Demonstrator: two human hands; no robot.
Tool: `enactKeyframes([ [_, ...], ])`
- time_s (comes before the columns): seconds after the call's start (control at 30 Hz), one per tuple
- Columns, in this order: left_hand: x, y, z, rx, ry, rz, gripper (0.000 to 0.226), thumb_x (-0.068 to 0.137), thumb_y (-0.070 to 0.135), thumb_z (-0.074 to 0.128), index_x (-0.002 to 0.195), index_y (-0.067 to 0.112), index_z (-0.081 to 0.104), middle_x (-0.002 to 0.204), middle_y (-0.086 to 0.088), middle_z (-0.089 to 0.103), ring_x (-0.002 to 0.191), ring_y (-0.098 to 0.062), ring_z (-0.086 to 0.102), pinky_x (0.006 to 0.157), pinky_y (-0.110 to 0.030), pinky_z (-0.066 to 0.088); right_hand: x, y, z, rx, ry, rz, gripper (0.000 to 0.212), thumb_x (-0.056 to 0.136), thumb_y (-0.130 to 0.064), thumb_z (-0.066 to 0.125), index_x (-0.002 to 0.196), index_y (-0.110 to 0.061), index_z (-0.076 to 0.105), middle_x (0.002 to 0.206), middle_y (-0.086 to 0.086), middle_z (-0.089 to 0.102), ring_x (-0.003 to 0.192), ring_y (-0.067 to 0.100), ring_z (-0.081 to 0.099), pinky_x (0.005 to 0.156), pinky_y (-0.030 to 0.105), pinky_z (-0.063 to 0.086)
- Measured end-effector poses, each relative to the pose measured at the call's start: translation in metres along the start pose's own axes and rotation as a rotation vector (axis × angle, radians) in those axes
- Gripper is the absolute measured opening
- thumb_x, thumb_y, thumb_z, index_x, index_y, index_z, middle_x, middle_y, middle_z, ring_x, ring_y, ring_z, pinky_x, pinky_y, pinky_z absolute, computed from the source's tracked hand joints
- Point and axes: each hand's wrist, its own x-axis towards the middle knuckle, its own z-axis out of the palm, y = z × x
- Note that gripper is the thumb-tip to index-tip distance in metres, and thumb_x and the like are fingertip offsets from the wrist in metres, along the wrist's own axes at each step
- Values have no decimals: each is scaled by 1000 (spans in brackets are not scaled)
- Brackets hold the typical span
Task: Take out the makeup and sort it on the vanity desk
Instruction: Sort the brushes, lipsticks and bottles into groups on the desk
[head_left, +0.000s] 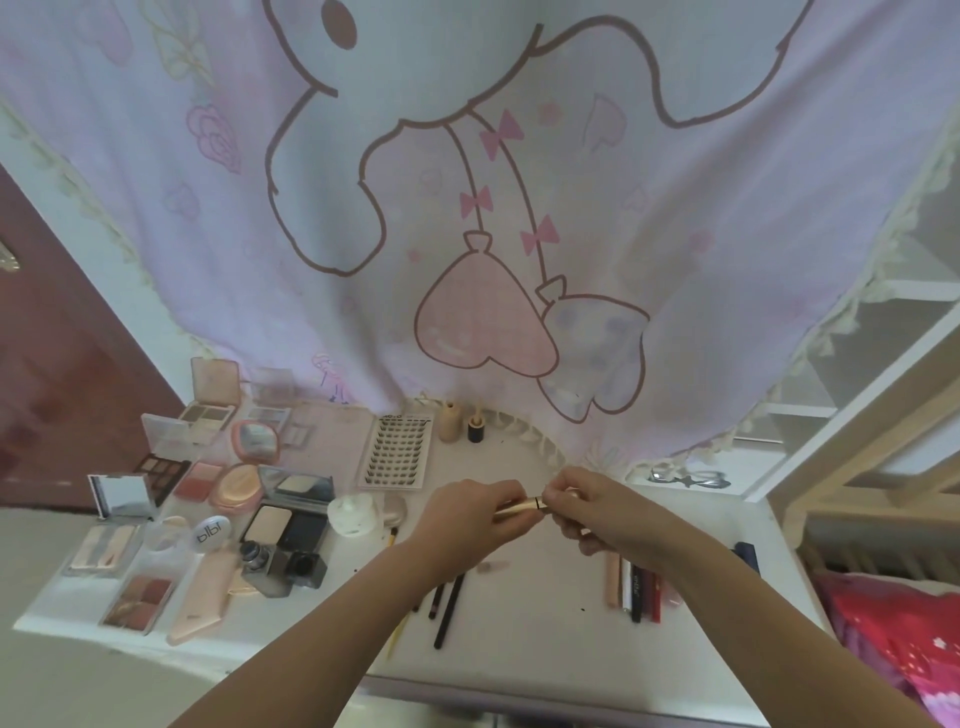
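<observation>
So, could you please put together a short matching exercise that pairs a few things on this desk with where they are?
Things:
1. lash tray
2. gold tube
3. pencils
4. palettes

Places:
A. held between left hand and right hand
B. left part of the desk
C. lying side by side under the right forearm
D. flat near the curtain, behind the left hand

Pairs: 1-D, 2-A, 3-C, 4-B
</observation>
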Motion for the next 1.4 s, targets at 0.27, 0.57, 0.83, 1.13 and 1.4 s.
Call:
enactKeyframes([
  [0.27,3,-2,1,43,31,54,36,87,60,45,90,27,60,64,4,59,58,-11,52,46,-12,23,4,-2,-6,-49,-21,78,31,96,-41,47,86,-14,58,59,-6,46,47,5,38,45,17,30],
  [0.57,4,-5,0,28,37,20,34,86,60,46,88,28,58,57,9,48,54,-9,45,44,-15,22,7,-3,-3,-2,-32,82,30,98,-40,44,89,-13,54,63,-4,45,50,6,36,45,17,29],
  [0.83,2,-7,0,11,11,17,33,86,58,47,88,27,59,57,7,49,55,-12,47,45,-15,24,8,-3,-6,33,-89,83,21,97,-34,48,92,-14,54,63,-5,46,51,6,38,46,17,29],
  [1.13,1,-9,3,14,-22,29,34,87,58,46,89,27,59,60,7,53,57,-11,51,49,-18,30,10,5,-6,9,-80,83,24,97,-36,47,90,-15,56,64,-5,49,52,5,43,48,17,35],
  [1.4,-1,-9,6,-9,-14,24,33,86,58,48,89,27,60,58,7,52,55,-10,49,49,-16,29,9,11,-8,28,-119,88,21,95,-35,53,90,-15,58,58,-8,49,48,5,41,46,16,33],
])
